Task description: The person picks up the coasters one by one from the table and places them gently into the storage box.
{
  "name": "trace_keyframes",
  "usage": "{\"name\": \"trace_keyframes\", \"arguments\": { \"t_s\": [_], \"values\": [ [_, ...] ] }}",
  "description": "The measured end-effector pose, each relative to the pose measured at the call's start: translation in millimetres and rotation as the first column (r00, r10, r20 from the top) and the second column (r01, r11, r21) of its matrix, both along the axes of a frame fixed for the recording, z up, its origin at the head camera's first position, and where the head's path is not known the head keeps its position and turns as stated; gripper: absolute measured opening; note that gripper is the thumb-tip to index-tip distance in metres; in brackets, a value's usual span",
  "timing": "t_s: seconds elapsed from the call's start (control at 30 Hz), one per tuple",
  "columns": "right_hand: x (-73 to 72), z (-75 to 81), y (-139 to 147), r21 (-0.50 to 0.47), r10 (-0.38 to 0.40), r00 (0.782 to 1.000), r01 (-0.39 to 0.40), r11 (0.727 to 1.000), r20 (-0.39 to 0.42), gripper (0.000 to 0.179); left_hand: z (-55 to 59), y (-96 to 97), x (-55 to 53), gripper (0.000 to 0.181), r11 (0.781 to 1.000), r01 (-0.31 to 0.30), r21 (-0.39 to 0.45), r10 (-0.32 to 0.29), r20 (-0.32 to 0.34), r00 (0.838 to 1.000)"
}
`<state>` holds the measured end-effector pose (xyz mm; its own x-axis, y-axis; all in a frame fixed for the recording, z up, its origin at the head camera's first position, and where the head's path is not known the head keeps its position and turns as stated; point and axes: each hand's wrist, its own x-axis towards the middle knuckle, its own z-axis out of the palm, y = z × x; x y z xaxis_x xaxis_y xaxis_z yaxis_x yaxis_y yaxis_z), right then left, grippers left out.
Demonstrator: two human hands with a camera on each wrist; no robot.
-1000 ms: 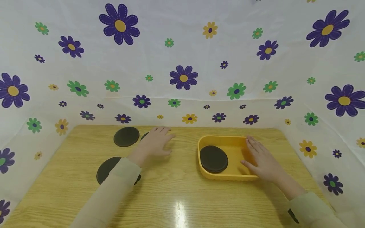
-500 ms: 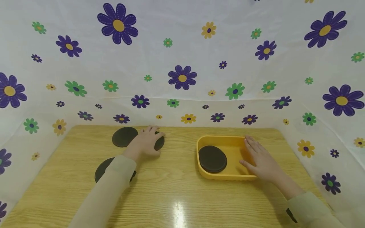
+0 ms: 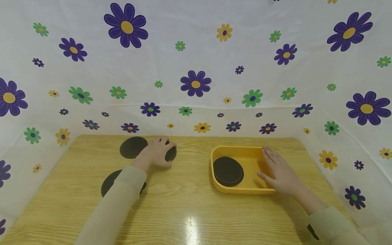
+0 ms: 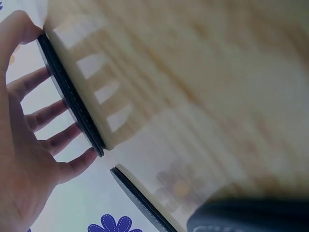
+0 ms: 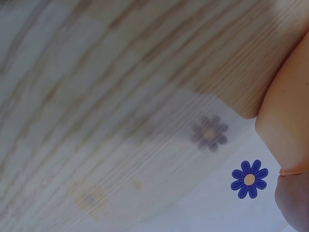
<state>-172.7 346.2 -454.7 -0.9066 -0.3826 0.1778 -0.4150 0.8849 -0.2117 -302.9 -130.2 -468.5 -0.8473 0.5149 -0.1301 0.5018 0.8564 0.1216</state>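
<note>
In the head view my left hand [image 3: 157, 152] reaches over a black round coaster [image 3: 171, 153] at the back of the table, fingers spread and bent. The left wrist view shows thumb and fingertips set on that coaster [image 4: 72, 94], which has a stitched edge and lies flat on the table. My right hand [image 3: 281, 172] rests on the right side of a yellow tray [image 3: 245, 191], its fingers fairly straight and its thumb over the inside. A black coaster [image 3: 228, 171] lies at the tray's left end; whether others lie under it I cannot tell.
Left of my left hand another black coaster [image 3: 133, 147] lies on the wooden table [image 3: 190, 200]. My left sleeve partly covers one more coaster [image 3: 110, 182] nearer the front. A flower-print cloth [image 3: 165, 61] stands behind and at both sides.
My left hand has moved a little left and settled on the back coaster, its fingers bending onto it. The right hand has stayed on the tray.
</note>
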Motion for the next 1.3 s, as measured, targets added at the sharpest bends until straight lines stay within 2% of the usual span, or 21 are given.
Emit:
{"name": "trace_keyframes", "arguments": {
  "t_s": [0.23, 0.37, 0.57, 0.8, 1.03, 1.3],
  "values": [
    [-0.2, 1.4, -1, 0.010, 0.003, 1.000, -0.003, 1.000, -0.006, 0.086, 3.7, 1.9, 0.6, 0.078, 0.999, 0.023, -0.027, -0.023, -0.018, 1.000],
    [0.1, 1.3, -1, 0.004, 0.004, 1.000, -0.004, 1.000, -0.006, 0.085, 4.1, 3.3, 0.6, 0.077, 0.998, 0.067, -0.011, -0.067, -0.057, 0.996],
    [-0.2, 1.3, -1, 0.005, 0.003, 1.000, -0.003, 1.000, -0.003, 0.085, 16.8, 12.6, 4.6, 0.077, 0.988, 0.147, 0.035, -0.143, -0.103, 0.984],
    [-1.8, -2.4, 1, 0.004, 0.015, 0.999, -0.015, 1.000, -0.029, 0.085, 31.7, 42.4, 9.6, 0.076, 0.967, 0.253, 0.036, -0.243, -0.175, 0.954],
    [-3.0, -1.0, 1, 0.018, 0.016, 1.000, -0.016, 1.000, -0.017, 0.086, 55.4, 78.2, 20.0, 0.078, 0.947, 0.322, -0.011, -0.319, -0.162, 0.934],
    [-1.2, 0.5, 0, 0.006, 0.008, 1.000, -0.008, 1.000, -0.004, 0.086, 60.7, 117.0, 29.3, 0.078, 0.910, 0.411, -0.048, -0.412, -0.196, 0.890]
  ]
}}
